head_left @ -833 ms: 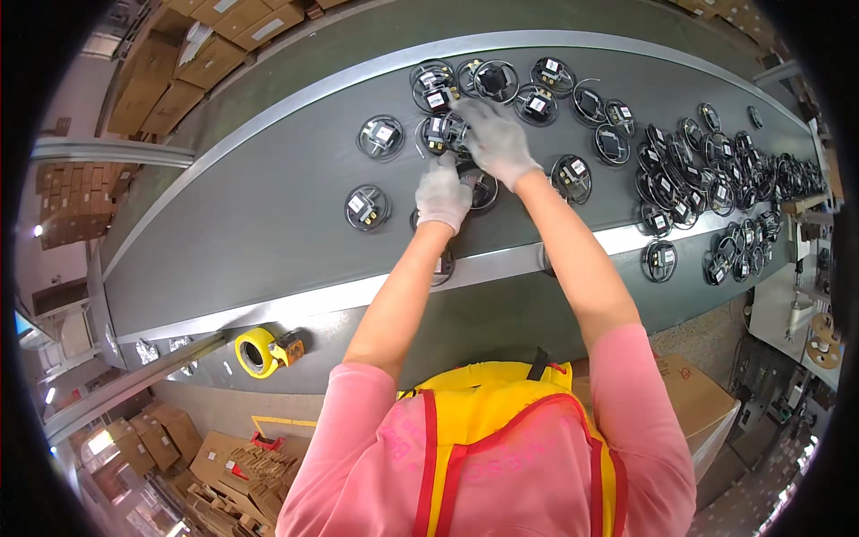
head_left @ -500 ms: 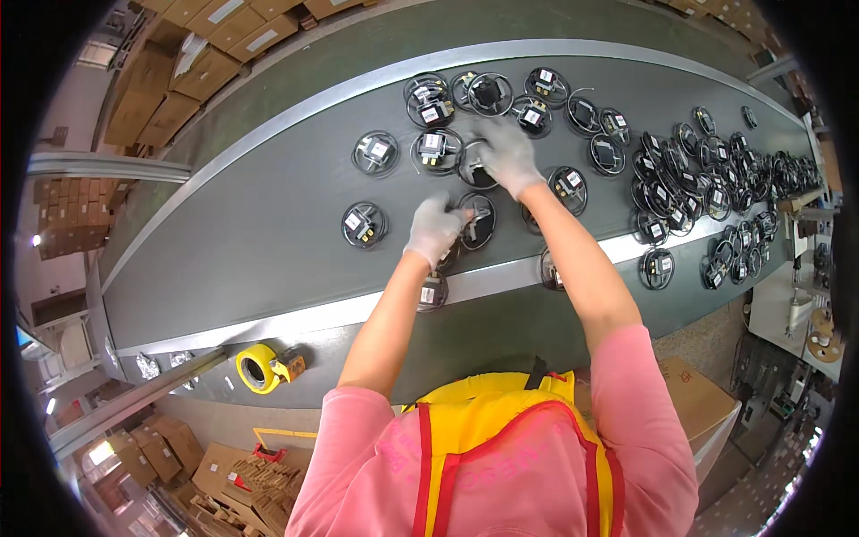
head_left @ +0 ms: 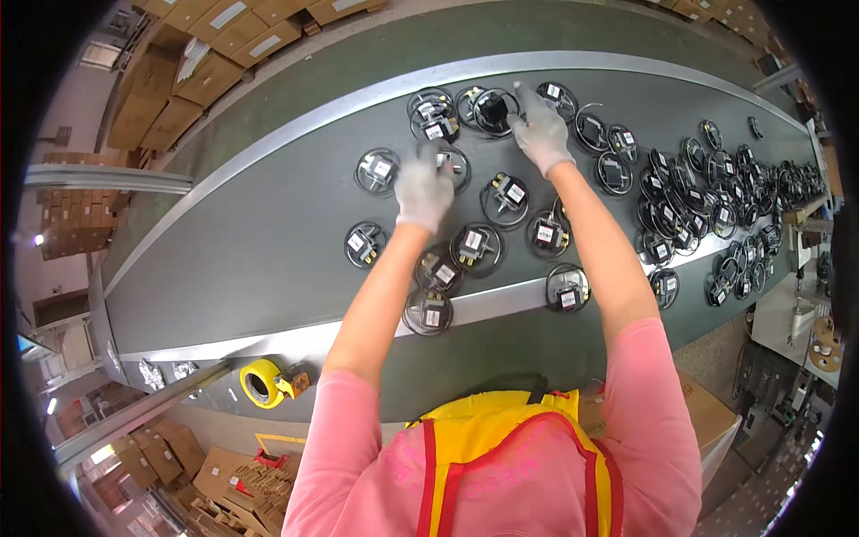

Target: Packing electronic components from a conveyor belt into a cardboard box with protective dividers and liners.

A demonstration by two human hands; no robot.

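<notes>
Apron point(head_left: 506, 413): yellow with red trim, nearest my view, over a pink shirt point(head_left: 344, 438).
Tape roll point(head_left: 261, 384): yellow, on the green ledge point(head_left: 492, 345) at left.
Near coils point(head_left: 429, 313): black cable with small labelled boxes, at the metal edge of the grey belt point(head_left: 259, 259).
Left hand point(head_left: 424, 188): gloved, over the left part of one coil point(head_left: 457, 166); its fingers blur, so I cannot tell their state.
Right hand point(head_left: 540, 132): gloved, thumb and forefinger apart at the right rim of a black-faced coil point(head_left: 492, 109).
Boxes point(head_left: 208, 73): brown, stacked beyond the belt.
</notes>
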